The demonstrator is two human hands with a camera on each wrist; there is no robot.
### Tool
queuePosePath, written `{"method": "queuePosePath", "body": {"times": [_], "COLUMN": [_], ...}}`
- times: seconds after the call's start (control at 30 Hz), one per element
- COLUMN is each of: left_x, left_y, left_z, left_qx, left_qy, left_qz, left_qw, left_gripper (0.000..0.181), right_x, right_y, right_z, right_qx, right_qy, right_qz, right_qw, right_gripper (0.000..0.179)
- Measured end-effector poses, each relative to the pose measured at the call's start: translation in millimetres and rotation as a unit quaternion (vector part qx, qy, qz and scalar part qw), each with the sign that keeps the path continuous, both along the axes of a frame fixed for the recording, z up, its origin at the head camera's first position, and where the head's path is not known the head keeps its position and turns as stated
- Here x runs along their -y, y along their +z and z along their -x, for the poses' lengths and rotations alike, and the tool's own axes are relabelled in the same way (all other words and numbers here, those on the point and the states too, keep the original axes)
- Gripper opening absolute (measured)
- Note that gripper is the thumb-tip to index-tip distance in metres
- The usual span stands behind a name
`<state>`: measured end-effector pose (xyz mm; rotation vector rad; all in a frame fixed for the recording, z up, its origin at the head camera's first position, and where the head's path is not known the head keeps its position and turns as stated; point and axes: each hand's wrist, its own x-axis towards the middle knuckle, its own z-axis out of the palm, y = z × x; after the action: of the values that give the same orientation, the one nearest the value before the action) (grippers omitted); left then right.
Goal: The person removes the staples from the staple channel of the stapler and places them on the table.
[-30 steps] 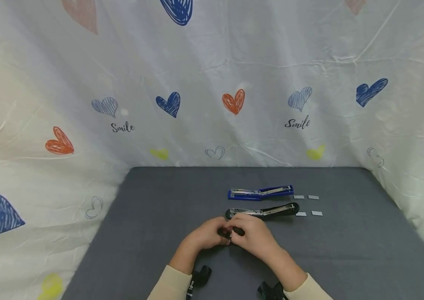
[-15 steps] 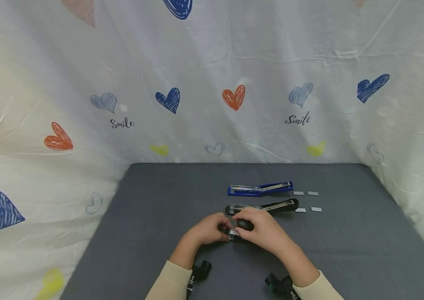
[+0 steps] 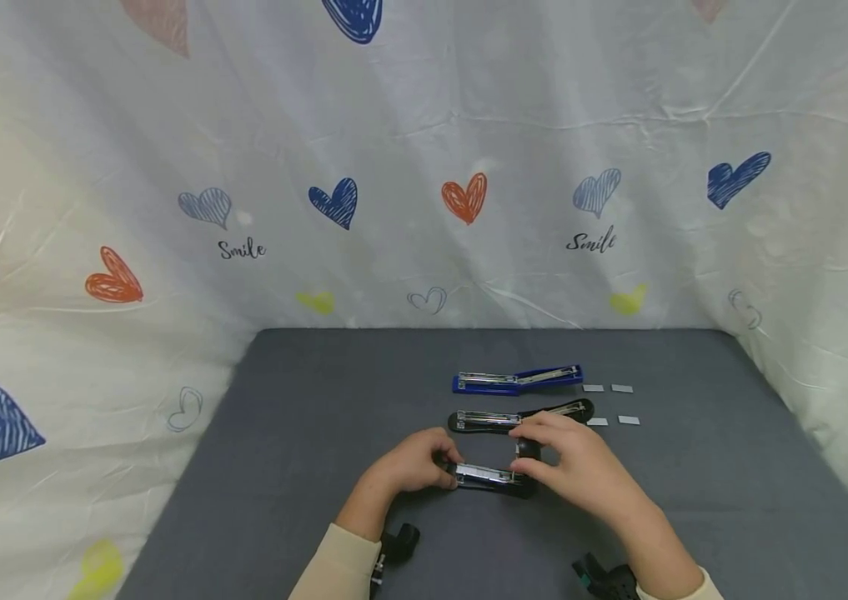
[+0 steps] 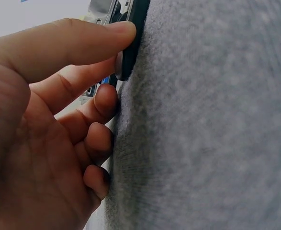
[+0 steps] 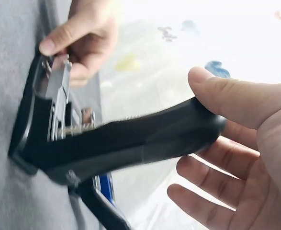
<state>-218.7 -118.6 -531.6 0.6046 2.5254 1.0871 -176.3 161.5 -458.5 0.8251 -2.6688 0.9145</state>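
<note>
Close to me on the grey table a black stapler (image 3: 487, 477) lies opened up, its metal magazine showing. At the end of its base, my left hand (image 3: 412, 462) pinches it between thumb and index finger; the other fingers curl loosely beside the cloth in the left wrist view. My right hand (image 3: 581, 462) grips the free end of the raised top arm (image 5: 145, 139) between thumb and forefinger. In the right wrist view that arm stands steeply up from the base, and the remaining fingers are spread apart from it.
Just behind lies a second black stapler (image 3: 484, 422), opened out flat, and beyond it a blue stapler (image 3: 487, 383) in the same pose. Several small pale strips (image 3: 629, 420) lie to their right. A heart-patterned curtain (image 3: 393, 250) hangs behind the table (image 3: 318, 400).
The near stapler has been opened: my right hand has swung its top arm up and to the right, uncovering the magazine. My left hand has stayed at the base's left end.
</note>
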Motion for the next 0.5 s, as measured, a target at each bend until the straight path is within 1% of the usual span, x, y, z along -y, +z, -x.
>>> {"method": "queuePosePath", "body": {"times": [0.17,0.23,0.3,0.37,0.5], "left_x": [-0.6,-0.9,-1.3,-1.4,-0.8], "left_y": [0.8,1.4,1.6,1.6,0.6], "left_z": [-1.3,-1.6,-1.9,-2.4,-2.8], "left_qx": [-0.004,-0.006,-0.007,-0.008,-0.01], "left_qy": [0.001,0.004,0.007,0.009,0.008], "left_qz": [-0.002,0.001,0.003,0.005,0.004], "left_qw": [1.0,1.0,0.9999,0.9999,0.9999], "left_gripper": [0.024,0.024,0.024,0.024,0.024], "right_x": [-16,-23,-30,-37,-51], "right_y": [-0.4,-1.1,-1.7,-2.1,-4.0], "right_z": [-2.9,-3.2,-4.1,-5.7,-9.5], "right_qx": [-0.008,-0.013,-0.012,-0.003,0.035], "right_qy": [0.003,0.003,-0.006,-0.021,-0.051], "right_qz": [0.023,0.023,0.02,0.015,0.008], "right_qw": [0.9997,0.9996,0.9997,0.9997,0.9981], "right_gripper": [0.039,0.039,0.039,0.039,0.04]}}
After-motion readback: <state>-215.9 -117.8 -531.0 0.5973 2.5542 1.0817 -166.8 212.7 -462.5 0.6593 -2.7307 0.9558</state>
